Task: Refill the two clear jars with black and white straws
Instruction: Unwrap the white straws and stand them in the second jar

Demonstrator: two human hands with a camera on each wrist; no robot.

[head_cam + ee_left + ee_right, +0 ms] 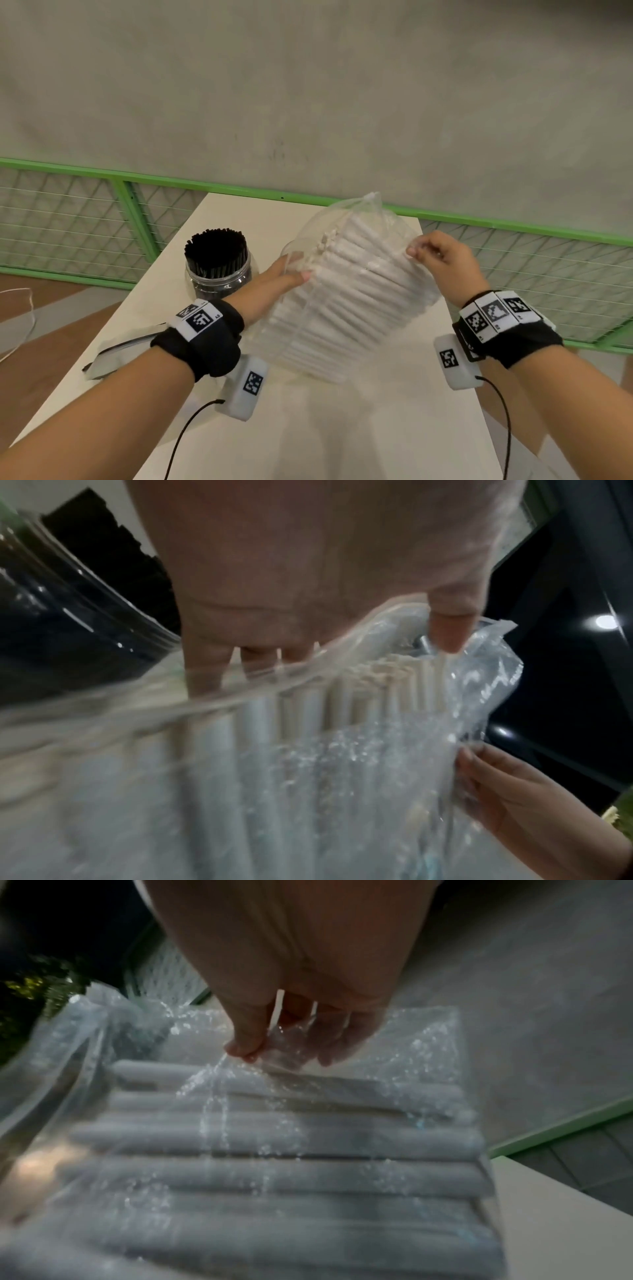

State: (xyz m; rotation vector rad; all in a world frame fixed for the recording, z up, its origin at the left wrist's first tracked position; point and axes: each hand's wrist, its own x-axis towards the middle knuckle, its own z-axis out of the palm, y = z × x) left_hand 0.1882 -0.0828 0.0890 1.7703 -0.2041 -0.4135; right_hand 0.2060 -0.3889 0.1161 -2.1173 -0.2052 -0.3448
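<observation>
Head view shows left hand (277, 277) gripping the bag (346, 298) of white straws (363, 274) while right hand (442, 253) pinches its plastic, apparently to open it.

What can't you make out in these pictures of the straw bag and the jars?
- Second jar: not seen in any view; the bag of white straws may hide it.
- Left hand fingertips: in the head view they go behind the bag's plastic.
- Dark flat thing at the table's left edge: partly behind the left wrist band, unclear what it is.
- Jar of black straws: only a blurred edge shows in the left wrist view.
</observation>
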